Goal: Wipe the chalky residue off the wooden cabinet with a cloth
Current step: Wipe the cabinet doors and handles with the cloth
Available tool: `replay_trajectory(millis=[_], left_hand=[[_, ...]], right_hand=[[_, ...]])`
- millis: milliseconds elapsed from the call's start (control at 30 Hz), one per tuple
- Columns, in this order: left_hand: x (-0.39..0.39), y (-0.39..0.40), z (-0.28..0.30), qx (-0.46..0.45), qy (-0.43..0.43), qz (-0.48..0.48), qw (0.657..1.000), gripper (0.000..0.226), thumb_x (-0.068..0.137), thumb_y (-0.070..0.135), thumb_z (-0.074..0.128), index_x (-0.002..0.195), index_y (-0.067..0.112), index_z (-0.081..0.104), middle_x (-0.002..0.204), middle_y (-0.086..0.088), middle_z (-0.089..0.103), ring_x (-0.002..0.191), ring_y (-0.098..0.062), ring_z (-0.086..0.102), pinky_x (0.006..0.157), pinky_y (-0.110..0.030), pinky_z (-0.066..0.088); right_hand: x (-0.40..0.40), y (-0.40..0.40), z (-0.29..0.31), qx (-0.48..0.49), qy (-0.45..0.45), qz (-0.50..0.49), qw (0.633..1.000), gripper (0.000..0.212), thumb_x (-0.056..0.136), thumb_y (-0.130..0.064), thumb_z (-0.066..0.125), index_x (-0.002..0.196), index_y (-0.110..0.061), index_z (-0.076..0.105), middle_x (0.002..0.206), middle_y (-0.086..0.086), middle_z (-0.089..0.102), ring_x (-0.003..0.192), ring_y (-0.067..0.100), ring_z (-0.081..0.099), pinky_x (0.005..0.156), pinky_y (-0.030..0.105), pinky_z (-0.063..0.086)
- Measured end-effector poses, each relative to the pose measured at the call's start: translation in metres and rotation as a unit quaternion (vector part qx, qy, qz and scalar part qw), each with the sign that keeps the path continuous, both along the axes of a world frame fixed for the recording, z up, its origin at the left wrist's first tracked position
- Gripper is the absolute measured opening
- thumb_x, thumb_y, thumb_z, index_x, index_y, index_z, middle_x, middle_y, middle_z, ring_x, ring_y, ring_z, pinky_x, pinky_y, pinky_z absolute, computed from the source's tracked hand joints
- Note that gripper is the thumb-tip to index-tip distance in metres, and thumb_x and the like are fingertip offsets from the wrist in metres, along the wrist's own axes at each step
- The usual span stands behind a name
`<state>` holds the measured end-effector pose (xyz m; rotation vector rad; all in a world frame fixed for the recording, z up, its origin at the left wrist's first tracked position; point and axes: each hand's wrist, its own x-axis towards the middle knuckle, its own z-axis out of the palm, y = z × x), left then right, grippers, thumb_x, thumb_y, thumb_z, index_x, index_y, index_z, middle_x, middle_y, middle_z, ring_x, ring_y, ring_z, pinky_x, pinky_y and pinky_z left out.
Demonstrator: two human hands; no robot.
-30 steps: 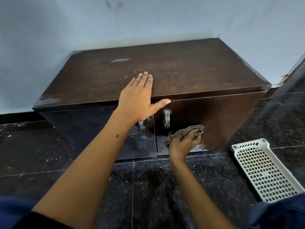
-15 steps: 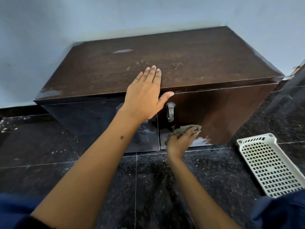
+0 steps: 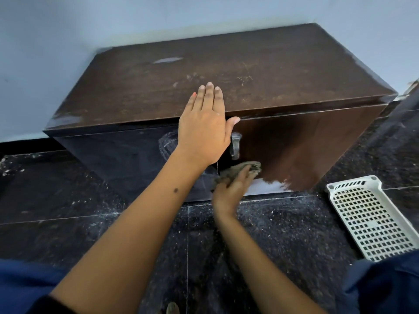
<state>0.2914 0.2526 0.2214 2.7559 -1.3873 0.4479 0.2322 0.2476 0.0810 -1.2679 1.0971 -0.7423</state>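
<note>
A low dark wooden cabinet stands against the wall, with two front doors and a metal handle. My left hand lies flat over its top front edge, fingers straight. My right hand presses a crumpled grey-brown cloth against the lower part of the right door, fingers over the cloth. A white chalky patch runs along the bottom of that door, right of the cloth. Faint chalk smears mark the left door and the cabinet top.
A white perforated plastic tray lies on the dark speckled tile floor at the right. A pale wall runs behind the cabinet. White dust specks dot the floor at the left. My blue-clad knees fill the bottom corners.
My right hand and the cloth have shifted slightly along the bottom of the right door. The camera has come closer. My left hand stays on the top edge.
</note>
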Motion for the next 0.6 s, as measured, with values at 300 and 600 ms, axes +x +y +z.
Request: replay_trajectory(millis=[300, 600], left_hand=[[0.001, 0.003, 0.001, -0.015, 0.009, -0.018, 1.000, 0.066, 0.100, 0.046, 0.022, 0.147, 0.001, 0.014, 0.156, -0.017, 0.015, 0.145, -0.027, 0.012, 0.118, -0.035, 0.007], [0.004, 0.005, 0.007, 0.033, 0.021, -0.032, 0.999, 0.105, 0.082, 0.072, 0.039, 0.148, 0.000, 0.004, 0.157, -0.019, 0.004, 0.145, -0.029, 0.004, 0.117, -0.037, 0.003]], right_hand=[[-0.009, -0.009, -0.019, 0.113, -0.005, 0.043, 0.993, 0.069, 0.093, 0.009, 0.035, 0.150, -0.012, 0.003, 0.158, 0.008, 0.001, 0.139, 0.020, 0.023, 0.112, 0.024, 0.019], [0.005, 0.032, -0.013, 0.014, 0.008, 0.140, 0.990, 0.074, 0.093, 0.007, 0.038, 0.151, -0.019, 0.000, 0.156, 0.000, -0.020, 0.143, 0.014, -0.002, 0.118, 0.033, 0.008]])
